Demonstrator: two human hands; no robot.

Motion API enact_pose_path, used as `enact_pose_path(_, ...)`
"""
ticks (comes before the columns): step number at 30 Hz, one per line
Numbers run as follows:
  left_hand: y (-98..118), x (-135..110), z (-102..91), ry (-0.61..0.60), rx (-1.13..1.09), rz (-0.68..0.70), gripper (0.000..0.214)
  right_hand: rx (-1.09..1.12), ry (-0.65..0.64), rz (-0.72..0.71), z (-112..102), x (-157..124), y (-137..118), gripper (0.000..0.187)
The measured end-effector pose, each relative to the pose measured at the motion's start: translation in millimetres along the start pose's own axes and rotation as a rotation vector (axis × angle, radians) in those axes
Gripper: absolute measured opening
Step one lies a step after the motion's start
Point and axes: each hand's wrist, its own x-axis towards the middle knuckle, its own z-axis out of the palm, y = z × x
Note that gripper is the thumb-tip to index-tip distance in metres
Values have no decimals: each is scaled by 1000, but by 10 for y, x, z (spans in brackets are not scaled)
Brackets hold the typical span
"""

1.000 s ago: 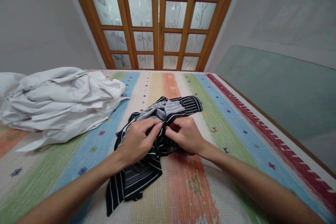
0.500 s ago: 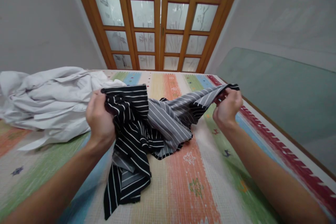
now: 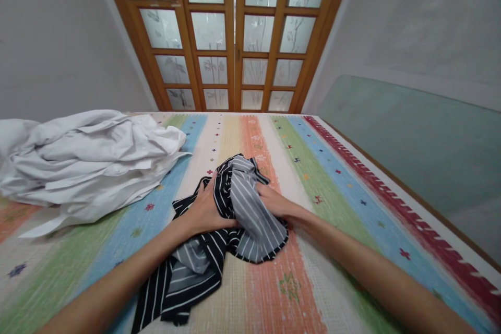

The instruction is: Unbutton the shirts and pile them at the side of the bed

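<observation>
A crumpled black-and-white striped garment [image 3: 254, 219] lies bunched on the patterned cover, its paler grey inner side partly turned outward. My left hand [image 3: 205, 209] grips the bundle from the left, thumb across the near side and fingers on the black folds. From the right, my right hand [image 3: 272, 201] holds the grey side, its fingertips hidden behind the cloth. A loose flap of the garment spreads toward me at the lower left. Which kind of garment it is, I cannot tell.
White crumpled cloth [image 3: 90, 162] is heaped at the left. Beneath everything stretches a cover with coloured stripes [image 3: 289, 292]. A pale green panel [image 3: 410, 141] stands along the right side, and wooden doors with glass panes [image 3: 235, 62] are at the far end.
My hands have come together and lowered from holding the garment stretched apart in the air. The cloth between them is now bunched on the cover.
</observation>
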Motion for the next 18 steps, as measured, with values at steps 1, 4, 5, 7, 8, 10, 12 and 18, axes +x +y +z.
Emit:
enact_pose_path(1,3,8,26,53,-19,20,101,63,-55,11,75,-17,-72,31)
enact_pose_path(4,14,29,-30,151,-107,87,77,181,-106,-4,150,-39,-239,30)
enact_pose_path(5,15,34,-75,169,-139,90,70,214,-97,-2,134,-33,-261,30)
enact_pose_path(7,5,39,-188,190,-201,46,52,313,-41,34,74,-9,-251,32)
enact_pose_path(8,-9,38,-258,213,-227,-9,41,384,10,61,44,7,-223,33)
enact_pose_path(10,-69,27,-444,337,-245,-165,24,554,117,116,5,37,-147,35)
enact_pose_path(12,-175,0,-721,553,-217,-317,21,718,169,180,1,56,-75,36)
enact_pose_path(18,-684,-162,-2119,1223,-5,-333,41,859,142,199,44,33,-43,42)
